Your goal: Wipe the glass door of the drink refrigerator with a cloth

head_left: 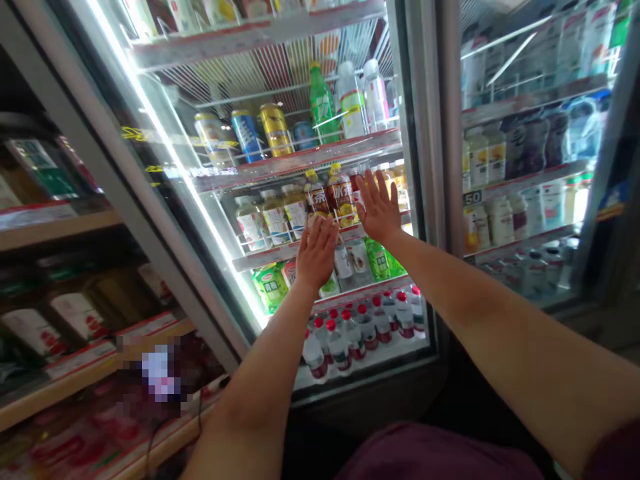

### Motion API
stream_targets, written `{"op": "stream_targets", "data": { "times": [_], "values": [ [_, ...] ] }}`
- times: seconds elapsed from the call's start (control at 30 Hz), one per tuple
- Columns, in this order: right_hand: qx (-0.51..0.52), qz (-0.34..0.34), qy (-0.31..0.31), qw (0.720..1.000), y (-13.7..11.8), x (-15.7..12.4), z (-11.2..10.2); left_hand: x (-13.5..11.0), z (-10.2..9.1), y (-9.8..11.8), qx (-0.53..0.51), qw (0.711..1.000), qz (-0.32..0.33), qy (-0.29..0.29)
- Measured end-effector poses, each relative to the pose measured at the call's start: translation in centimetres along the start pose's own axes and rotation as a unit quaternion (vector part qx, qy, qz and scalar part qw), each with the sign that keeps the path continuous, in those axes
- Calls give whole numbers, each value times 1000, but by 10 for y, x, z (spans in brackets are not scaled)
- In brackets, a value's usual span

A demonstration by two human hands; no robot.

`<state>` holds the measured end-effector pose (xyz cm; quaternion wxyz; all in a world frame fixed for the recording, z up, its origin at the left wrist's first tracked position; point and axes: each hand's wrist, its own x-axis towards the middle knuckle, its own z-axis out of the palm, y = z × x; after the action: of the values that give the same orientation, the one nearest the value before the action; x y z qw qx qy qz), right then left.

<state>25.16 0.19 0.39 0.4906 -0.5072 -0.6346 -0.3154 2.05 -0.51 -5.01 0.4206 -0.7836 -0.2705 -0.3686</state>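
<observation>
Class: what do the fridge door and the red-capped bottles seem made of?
The fridge door, under the flat left hand and right hand: clear glossy glass, since reflections streak it and shelves show through. The red-capped bottles: probably clear plastic, with see-through walls.

Glossy glass door [220, 220], plastic bottles [275, 220], shiny metal cans [275, 129].

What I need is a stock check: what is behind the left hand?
Beside the left hand stand small white bottles and a green bottle; whatever is directly behind the hand is covered.
</observation>
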Motion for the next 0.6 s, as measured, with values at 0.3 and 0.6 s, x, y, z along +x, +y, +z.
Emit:
{"op": "stream_targets", "data": {
  "times": [0.3, 0.6],
  "values": [
    [7, 3, -2, 1000, -1, -1, -3, 5, -5, -11, -34, 992, -122, 21],
    [-3, 9, -22, 1000, -2, -2, -7, 16, -14, -22, -56, 986, -155, 20]
  ]
}}
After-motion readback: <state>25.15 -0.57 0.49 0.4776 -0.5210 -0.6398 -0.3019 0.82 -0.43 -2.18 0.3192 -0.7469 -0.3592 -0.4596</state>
